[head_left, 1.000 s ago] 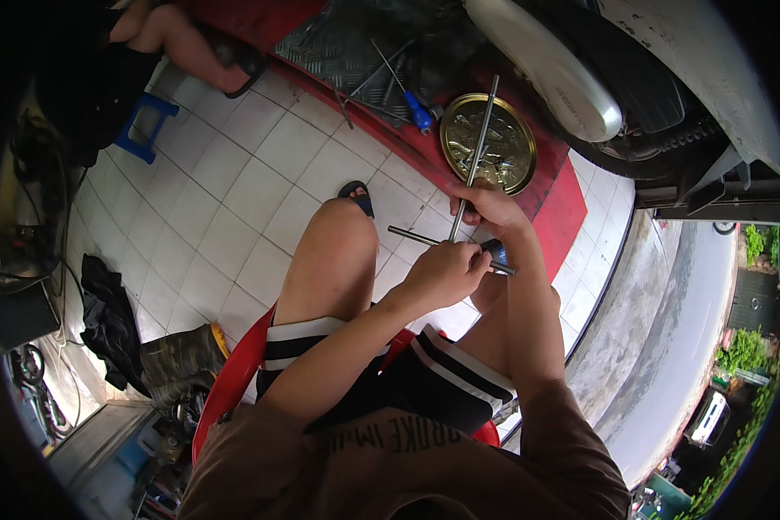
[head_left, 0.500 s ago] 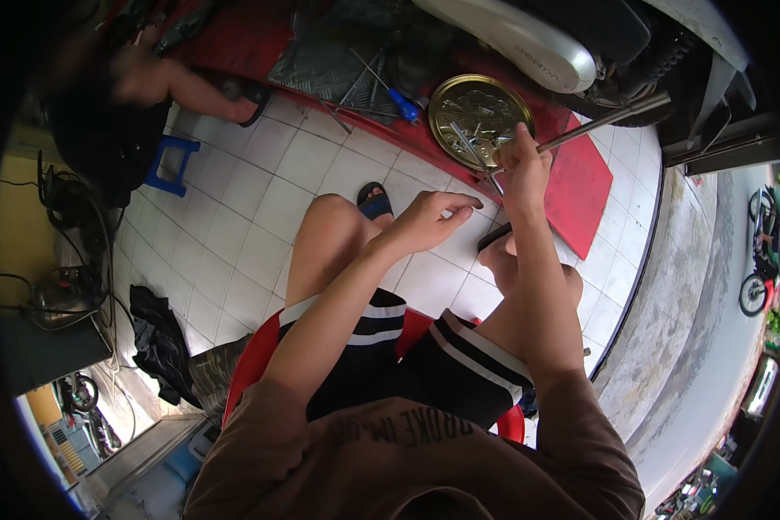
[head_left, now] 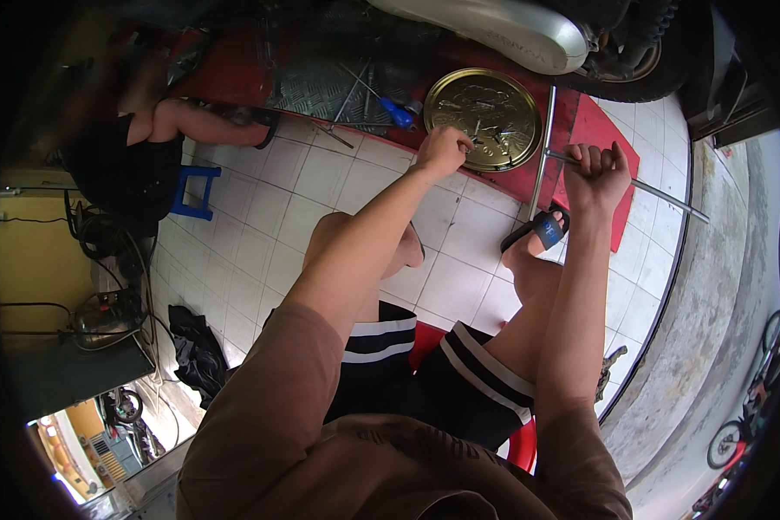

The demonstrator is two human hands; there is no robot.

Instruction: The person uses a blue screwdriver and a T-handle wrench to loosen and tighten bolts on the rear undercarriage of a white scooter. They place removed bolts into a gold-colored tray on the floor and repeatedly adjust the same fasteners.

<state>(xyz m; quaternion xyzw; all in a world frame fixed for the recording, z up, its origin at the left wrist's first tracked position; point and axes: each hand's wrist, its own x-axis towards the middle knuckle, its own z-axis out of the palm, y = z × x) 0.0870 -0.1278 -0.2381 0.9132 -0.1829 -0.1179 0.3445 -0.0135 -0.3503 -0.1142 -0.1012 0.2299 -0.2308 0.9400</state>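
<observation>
My right hand (head_left: pixel 596 178) is closed around the long shaft of a metal T-handle wrench (head_left: pixel 667 198). The crossbar of the wrench stands to the left of that hand, and the shaft runs out to the right. At the near left rim of a round gold tray (head_left: pixel 461 94), my left hand (head_left: pixel 443 154) has its fingers curled together. Whatever those fingers may hold is hidden. Small metal parts (head_left: pixel 504 136) lie in the tray, which rests on a red platform (head_left: pixel 572 113).
A motorcycle with a silver side cover (head_left: pixel 511 33) and a rear tyre (head_left: pixel 641 85) stands beyond the tray. A blue-handled screwdriver (head_left: pixel 396 113) lies left of the tray. Another person (head_left: pixel 130 169) sits at the left by a blue stool (head_left: pixel 198 192).
My left hand has moved forward from above my knees to the tray. My right hand has moved right with the wrench, whose crossbar is now clear of the tray.
</observation>
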